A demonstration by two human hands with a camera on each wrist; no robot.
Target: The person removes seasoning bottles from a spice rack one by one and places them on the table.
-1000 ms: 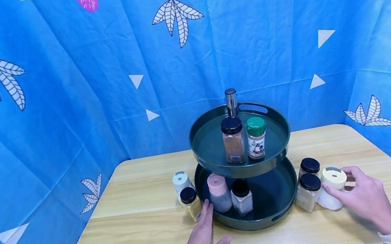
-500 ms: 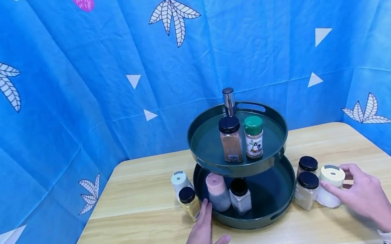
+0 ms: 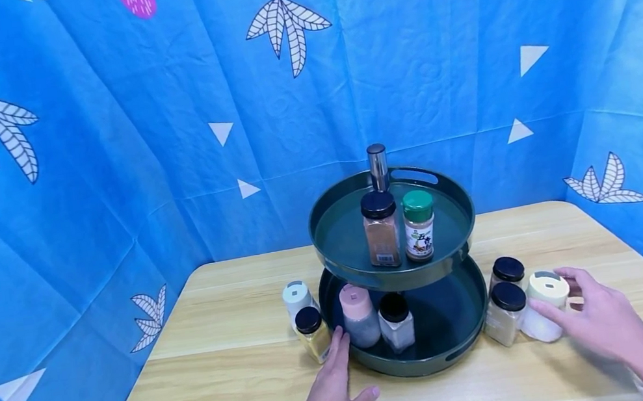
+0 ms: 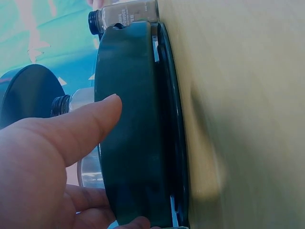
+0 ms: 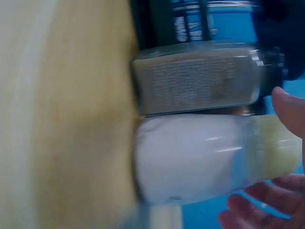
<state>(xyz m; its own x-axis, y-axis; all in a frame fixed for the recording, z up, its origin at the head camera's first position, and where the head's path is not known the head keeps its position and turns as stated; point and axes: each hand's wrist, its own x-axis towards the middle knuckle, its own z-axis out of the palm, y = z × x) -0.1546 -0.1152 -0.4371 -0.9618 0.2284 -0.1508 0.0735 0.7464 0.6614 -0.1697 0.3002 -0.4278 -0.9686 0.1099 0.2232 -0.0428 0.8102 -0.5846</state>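
In the head view my left hand (image 3: pixel 331 389) rests with extended fingers against the left front rim of the lower tray (image 3: pixel 412 367) of a two-tier dark green rack. Its thumb lies by the tray's outer wall (image 4: pixel 131 124) in the left wrist view. On that tray stand a pink-capped shaker (image 3: pixel 360 317) and a black-capped jar (image 3: pixel 396 323). To the right, my right hand (image 3: pixel 601 321) holds a cream-capped shaker (image 3: pixel 544 308) of white contents around its cap, thumb on the near side. The shaker stands on the table, beside a black-capped jar (image 3: pixel 506 315).
The upper tray (image 3: pixel 447 223) bears a black-capped jar (image 3: pixel 381 230) and a green-capped bottle (image 3: pixel 419 226). Left of the rack stand a white-capped shaker (image 3: pixel 296 298) and a yellow-filled jar (image 3: pixel 314 338). Another black-capped jar (image 3: pixel 506 271) stands behind on the right. Blue curtains (image 3: pixel 402 74) surround the table.
The head view shifts slightly. My right wrist and sleeve move a little to the right, while the fingers stay around the shaker's cap. My left hand and the jars keep their places.
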